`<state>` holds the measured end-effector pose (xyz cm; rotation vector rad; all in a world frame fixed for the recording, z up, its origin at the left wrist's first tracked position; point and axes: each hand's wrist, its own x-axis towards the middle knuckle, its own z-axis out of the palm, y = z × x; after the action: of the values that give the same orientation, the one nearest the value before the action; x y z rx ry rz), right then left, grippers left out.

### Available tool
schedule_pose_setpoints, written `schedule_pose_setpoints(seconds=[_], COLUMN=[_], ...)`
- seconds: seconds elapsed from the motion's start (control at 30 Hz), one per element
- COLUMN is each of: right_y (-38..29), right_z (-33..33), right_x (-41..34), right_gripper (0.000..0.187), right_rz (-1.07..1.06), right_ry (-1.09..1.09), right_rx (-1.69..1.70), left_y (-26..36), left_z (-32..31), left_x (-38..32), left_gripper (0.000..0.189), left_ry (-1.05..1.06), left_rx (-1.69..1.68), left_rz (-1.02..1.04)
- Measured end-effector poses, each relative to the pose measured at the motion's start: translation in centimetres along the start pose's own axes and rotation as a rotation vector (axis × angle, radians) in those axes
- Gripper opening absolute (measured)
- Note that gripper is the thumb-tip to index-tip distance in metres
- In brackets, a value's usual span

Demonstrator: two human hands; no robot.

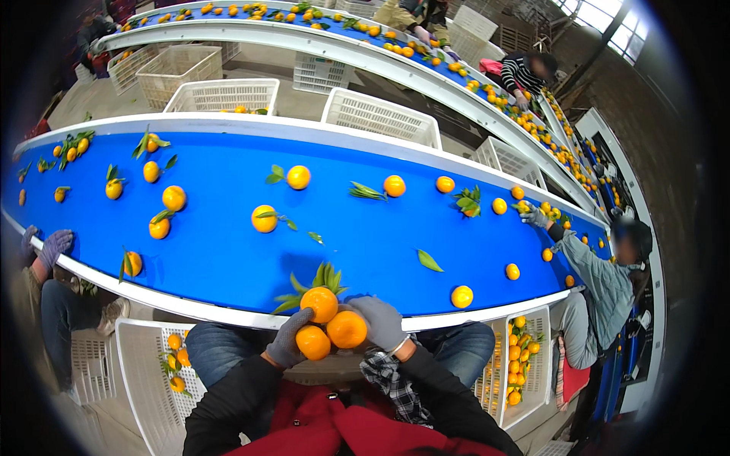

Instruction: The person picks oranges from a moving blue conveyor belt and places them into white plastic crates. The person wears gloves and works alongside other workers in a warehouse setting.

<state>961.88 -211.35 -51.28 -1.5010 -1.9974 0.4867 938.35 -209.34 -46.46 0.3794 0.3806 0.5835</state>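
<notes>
My left hand (pixel 290 339), in a grey knit glove, grips the left side of a cluster of three oranges (pixel 319 304) with green leaves on top. My right hand (pixel 381 324), in a grey glove, closes on the cluster's right side. Both hands hold the fruit over the near edge of a blue conveyor belt (pixel 365 251), above my lap. Scattered on the belt lie single oranges, such as one at front right (pixel 462 296) and one with a leafy stem (pixel 264 219), plus a loose leaf (pixel 429 260).
White plastic crates holding oranges stand at my left (pixel 128 365) and right (pixel 539 393). The belt's white metal rim (pixel 228 316) runs before me. A co-worker's gloved hand (pixel 533 215) reaches over the belt at right; another's (pixel 57 245) rests at left. A second conveyor (pixel 319 34) lies beyond.
</notes>
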Motion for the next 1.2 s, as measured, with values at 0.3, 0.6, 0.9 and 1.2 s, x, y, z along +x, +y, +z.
schedule_pose_setpoints(seconds=[0.3,0.6,0.9,1.2], right_y=[11.5,20.0,24.7,50.0], right_z=[-11.7,-14.1,-19.2,-29.0], right_x=[-6.2,-9.0,-10.0,3.8], right_gripper=[0.067,0.066,0.065,0.106], right_rz=[0.432,0.679,0.722,0.788], right_ry=[0.305,0.259,-0.018,0.827], right_rx=[-0.673,1.044,1.123,-0.076], left_y=[-4.0,-8.2,-14.1,-19.0], left_z=[2.0,6.3,7.8,9.9], left_x=[4.5,8.6,14.8,17.8], left_gripper=[0.063,0.063,0.063,0.068], left_ry=[0.051,0.039,0.045,0.152], left_rx=[-0.022,0.112,0.052,0.119], left_rz=[0.119,0.103,0.09,0.027])
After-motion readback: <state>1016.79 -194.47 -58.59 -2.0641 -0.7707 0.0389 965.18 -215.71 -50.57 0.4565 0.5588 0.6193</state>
